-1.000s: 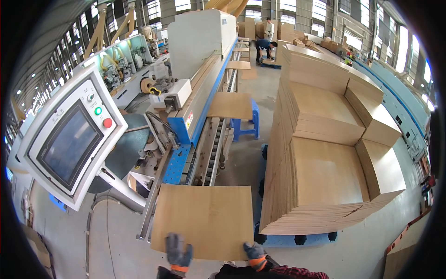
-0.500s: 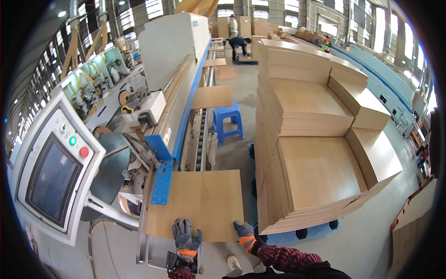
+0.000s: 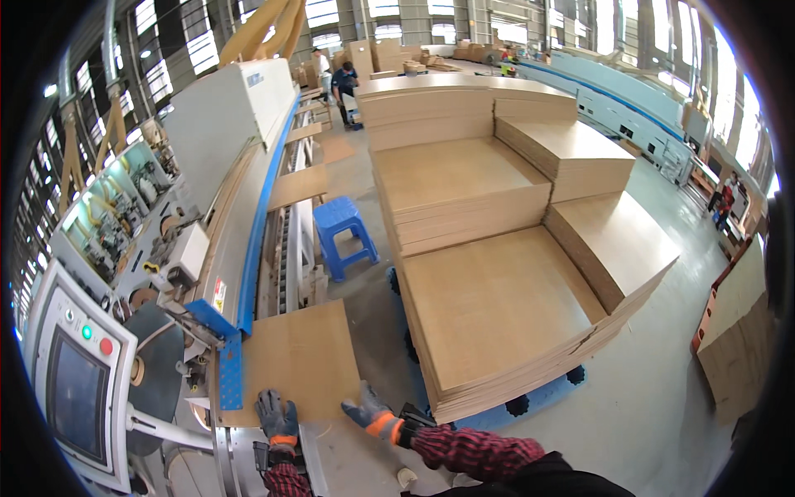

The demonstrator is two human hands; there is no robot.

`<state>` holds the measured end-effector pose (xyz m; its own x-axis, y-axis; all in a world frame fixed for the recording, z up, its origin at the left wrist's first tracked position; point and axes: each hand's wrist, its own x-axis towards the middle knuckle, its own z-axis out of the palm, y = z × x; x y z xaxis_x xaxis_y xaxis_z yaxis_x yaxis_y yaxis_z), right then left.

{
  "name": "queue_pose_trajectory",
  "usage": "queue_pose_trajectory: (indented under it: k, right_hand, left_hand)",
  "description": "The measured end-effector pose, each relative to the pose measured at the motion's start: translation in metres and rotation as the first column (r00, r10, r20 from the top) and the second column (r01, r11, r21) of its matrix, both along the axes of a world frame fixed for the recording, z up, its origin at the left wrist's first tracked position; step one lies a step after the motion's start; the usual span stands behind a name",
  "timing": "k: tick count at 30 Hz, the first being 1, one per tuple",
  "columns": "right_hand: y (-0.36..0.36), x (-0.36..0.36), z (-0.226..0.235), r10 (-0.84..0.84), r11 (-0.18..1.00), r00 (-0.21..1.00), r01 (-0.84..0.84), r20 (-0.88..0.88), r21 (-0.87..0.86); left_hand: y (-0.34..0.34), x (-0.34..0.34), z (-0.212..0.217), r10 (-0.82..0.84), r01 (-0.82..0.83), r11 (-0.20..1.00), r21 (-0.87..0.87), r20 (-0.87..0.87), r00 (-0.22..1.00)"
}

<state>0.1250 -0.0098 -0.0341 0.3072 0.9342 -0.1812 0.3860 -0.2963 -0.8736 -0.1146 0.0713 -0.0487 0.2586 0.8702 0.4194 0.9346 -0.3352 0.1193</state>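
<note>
A flat wood-coloured panel [image 3: 294, 352] lies on the feed end of a long machine, its left edge by a blue perforated plate [image 3: 231, 374]. My left hand [image 3: 277, 417], in a grey glove with an orange cuff, rests palm down on the panel's near edge, fingers spread. At the near right corner is my right hand [image 3: 370, 409], gloved alike. Its fingers are stretched and apart, pointing at the panel's right edge; whether they touch it is hard to see.
Right of me, stepped stacks of panels [image 3: 505, 298] stand on a blue pallet [image 3: 538, 400]. A blue stool [image 3: 344, 232] is beside the roller conveyor. At left stands a control screen [image 3: 76, 393] on an arm. More panels [image 3: 298, 187] sit along the machine; two people are beyond.
My view has swung to the right, so the machine and panel appear further left. The right hand's fingers have opened out at the panel's corner; the left hand stays flat on the panel.
</note>
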Motion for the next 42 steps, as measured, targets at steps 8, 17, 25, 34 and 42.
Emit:
queue_pose_trajectory:
  k: [8, 17, 25, 34, 42]
  right_hand:
    - [-0.068, 0.295, 0.201, -0.072, 0.692, 0.854, 0.415, -0.516, 0.591]
    - [0.014, 0.600, 0.191, -0.718, 0.642, 0.692, 0.620, 0.069, 0.451]
    - [0.112, 0.555, 0.190, -0.895, 0.428, 0.371, 0.872, 0.248, 0.240]
    - [0.092, 0.528, 0.186, -0.945, 0.325, 0.270, 0.849, 0.187, 0.416]
    - [0.008, 0.461, 0.173, -0.910, 0.356, 0.415, 0.784, -0.001, 0.509]
  left_hand:
    - [0.085, 0.033, 0.008, 0.062, -0.066, 0.990, -0.122, -0.035, 0.997]
    - [0.157, 0.323, 0.149, 0.071, 0.727, 0.672, -0.144, 0.989, 0.130]
    - [0.224, 0.449, 0.157, 0.469, 0.819, 0.521, -0.240, 0.882, -0.039]
    - [0.219, 0.426, 0.183, 0.399, 0.857, 0.505, -0.100, 0.908, -0.129]
    - [0.142, 0.342, 0.154, 0.492, 0.844, 0.500, -0.197, 0.866, -0.089]
